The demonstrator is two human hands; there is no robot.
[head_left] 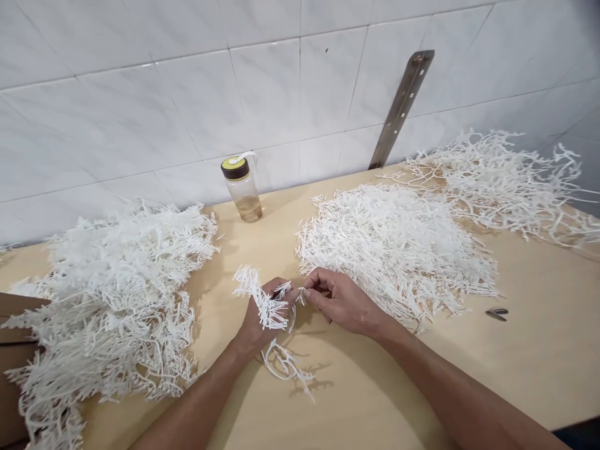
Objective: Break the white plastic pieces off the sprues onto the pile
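Note:
A white branching piece [269, 306] with many fine tips is held in my left hand [265, 312], and its fringed part lies over the back of that hand. Curved white stems [285, 362] hang below, over the wooden table [356, 394]. My right hand [340, 299] is closed in a pinch on a small white tuft [300, 294] that meets the left fingertips. The two hands nearly touch. Just behind my right hand lies a wide pile of short white pieces [389, 244].
A large heap of white branched pieces [126, 294] covers the left side, beside a cardboard box [14, 369]. A bottle [244, 190] stands near the tiled wall. Longer white branches [506, 181] lie back right. Small metal snips [497, 314] rest at right. A metal strip [403, 109] leans on the wall.

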